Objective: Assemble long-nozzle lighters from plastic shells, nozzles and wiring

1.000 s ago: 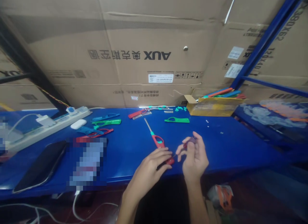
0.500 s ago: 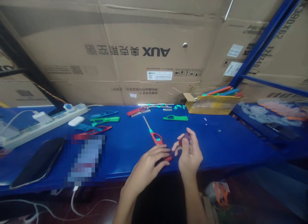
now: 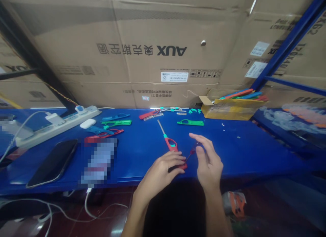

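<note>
Cardboard cartons [image 3: 152,43] are standing as a wall behind the blue desk [image 3: 241,152] you are working at. A white power strip [image 3: 58,126] and a dark phone [image 3: 53,162] are lying well off to your left, and a yellow box [image 3: 233,109] of coloured parts is sitting at the back right. Your left hand [image 3: 160,170] is curling over the rear end of a red-handled lighter [image 3: 168,142], pinning it near the desk's front edge, metal nose pointing away from you. Your right hand [image 3: 210,160], fingers loosely spread, is pinching a thin red tool [image 3: 191,153] whose tip is pointing at the lighter's rear end.
</note>
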Demonstrator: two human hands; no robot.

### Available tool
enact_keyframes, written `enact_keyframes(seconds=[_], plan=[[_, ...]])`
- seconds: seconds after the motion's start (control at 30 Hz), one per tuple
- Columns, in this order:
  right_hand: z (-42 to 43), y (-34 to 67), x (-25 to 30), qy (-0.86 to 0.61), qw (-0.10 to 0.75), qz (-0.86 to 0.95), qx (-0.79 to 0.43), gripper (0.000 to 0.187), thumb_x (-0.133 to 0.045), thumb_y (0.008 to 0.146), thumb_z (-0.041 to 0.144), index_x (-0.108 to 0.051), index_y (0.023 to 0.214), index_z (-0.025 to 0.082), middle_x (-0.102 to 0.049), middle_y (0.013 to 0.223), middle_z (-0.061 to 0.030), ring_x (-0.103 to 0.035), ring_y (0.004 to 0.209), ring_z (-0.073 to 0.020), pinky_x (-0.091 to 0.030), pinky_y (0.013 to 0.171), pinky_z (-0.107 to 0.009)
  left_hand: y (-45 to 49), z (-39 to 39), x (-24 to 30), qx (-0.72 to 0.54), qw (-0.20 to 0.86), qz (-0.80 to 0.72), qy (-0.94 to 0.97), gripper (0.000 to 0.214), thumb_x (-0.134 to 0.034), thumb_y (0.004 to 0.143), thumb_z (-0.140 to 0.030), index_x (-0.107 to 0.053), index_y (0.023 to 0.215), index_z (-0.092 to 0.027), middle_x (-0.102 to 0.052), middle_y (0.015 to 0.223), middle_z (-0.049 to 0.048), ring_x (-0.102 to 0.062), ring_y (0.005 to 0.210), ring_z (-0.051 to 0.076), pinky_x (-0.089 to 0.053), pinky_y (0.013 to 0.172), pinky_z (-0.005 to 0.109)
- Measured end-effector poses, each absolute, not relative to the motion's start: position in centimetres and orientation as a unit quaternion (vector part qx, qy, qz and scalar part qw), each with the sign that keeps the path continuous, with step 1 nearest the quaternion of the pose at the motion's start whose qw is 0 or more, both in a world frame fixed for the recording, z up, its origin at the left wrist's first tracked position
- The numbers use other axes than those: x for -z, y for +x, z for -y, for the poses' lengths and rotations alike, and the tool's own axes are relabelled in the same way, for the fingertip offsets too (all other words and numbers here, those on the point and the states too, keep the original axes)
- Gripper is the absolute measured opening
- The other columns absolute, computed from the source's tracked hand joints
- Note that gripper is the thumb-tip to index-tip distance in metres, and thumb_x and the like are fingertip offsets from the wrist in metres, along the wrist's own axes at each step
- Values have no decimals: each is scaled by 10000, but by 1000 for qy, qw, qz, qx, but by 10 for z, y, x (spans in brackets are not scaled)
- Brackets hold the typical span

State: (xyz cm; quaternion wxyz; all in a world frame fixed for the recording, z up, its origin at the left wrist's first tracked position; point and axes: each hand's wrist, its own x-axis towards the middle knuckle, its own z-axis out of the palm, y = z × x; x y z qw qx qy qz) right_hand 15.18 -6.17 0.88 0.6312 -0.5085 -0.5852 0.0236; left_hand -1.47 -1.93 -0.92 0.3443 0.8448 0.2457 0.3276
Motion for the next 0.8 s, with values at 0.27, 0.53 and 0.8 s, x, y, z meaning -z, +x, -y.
enact_keyframes(seconds=[0.27,0.53,0.8], plan=[[74,155,-17,-480,608,631,-41,299,-608,962,182,-720,1216,294,-707,1031,-53,-674,965,-211,-570,812,-376,-15,19,9,-329,341,-229,850,228,-674,942,-287,-760,1153,-273,-755,1198,25,-628,1255,221,-473,1127,411],[69,158,-25,-483,628,610,2,282,-724,893,206,-749,1147,324,-717,910,2,-694,924,-199,-564,928,-410,-15,20,7,-326,338,-238,850,234,-668,946,-309,-757,1160,-276,-757,1191,27,-632,1247,224,-472,1125,415],[72,160,-23,-543,626,558,-39,266,-690,926,304,-735,1188,281,-709,927,-36,-699,822,-194,-594,751,-349,-13,23,6,-322,330,-246,853,193,-680,932,-325,-774,1090,-268,-760,1182,-1,-631,1245,200,-358,1219,420]])
